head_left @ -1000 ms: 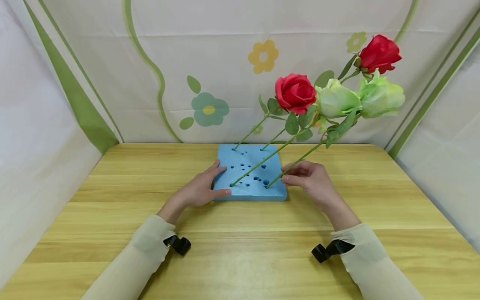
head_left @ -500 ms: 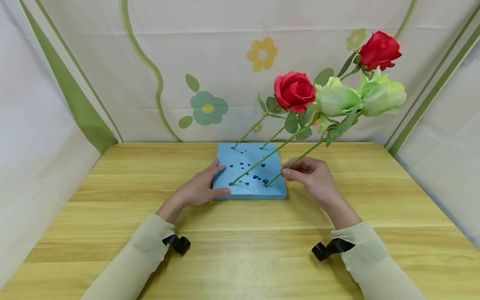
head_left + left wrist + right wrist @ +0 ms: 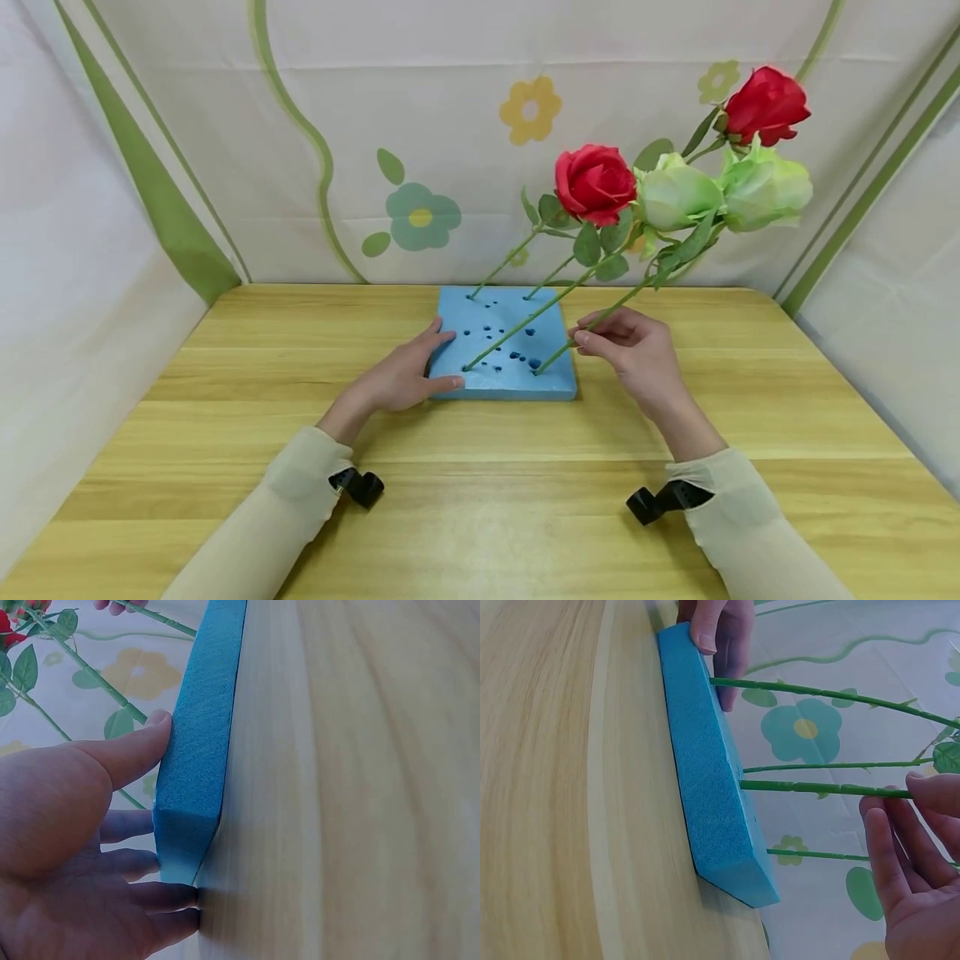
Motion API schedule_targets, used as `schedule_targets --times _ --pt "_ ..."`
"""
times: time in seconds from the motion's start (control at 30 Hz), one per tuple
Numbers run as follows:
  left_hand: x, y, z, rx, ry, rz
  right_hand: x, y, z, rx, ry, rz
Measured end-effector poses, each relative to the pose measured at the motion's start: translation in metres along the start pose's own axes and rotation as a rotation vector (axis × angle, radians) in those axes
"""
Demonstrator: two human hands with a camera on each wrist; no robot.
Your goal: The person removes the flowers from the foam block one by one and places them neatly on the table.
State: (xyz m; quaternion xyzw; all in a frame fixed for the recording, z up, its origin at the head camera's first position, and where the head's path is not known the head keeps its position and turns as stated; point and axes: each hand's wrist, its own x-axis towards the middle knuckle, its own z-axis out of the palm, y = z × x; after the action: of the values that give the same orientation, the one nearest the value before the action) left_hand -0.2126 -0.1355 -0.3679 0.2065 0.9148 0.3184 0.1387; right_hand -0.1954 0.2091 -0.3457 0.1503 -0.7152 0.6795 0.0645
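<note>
On the table lies a blue foam block (image 3: 502,385) with many small holes in its top. My left hand (image 3: 405,372) rests against the block's left side, thumb on the near corner and fingers spread along the edge. My right hand (image 3: 637,354) pinches the stem (image 3: 825,788) of a pale green rose (image 3: 767,190) between thumb and fingertips, a little above the block. That stem stands in the front right hole, leaning right. Another pale green rose (image 3: 678,193) rises from the front left. Two red roses, one nearer (image 3: 596,185) and one farther right (image 3: 767,107), stand in the back holes.
The wooden table (image 3: 480,517) reaches back to a white curtain (image 3: 465,108) printed with flowers and green lines. White cloth walls stand at left and right. A small black camera (image 3: 363,487) sits at the left cuff, and another camera (image 3: 645,504) at the right.
My right hand has moved slightly up and to the right along the stem. My left hand, the block and the other roses stay as they were; the head view shifts a little.
</note>
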Motion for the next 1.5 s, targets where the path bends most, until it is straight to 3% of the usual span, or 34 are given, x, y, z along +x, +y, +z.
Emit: schedule_targets --times 1.5 --pt "0.0004 0.0032 0.0002 0.0 -0.001 -0.001 0.0006 -0.0076 0.001 0.084 0.163 -0.206"
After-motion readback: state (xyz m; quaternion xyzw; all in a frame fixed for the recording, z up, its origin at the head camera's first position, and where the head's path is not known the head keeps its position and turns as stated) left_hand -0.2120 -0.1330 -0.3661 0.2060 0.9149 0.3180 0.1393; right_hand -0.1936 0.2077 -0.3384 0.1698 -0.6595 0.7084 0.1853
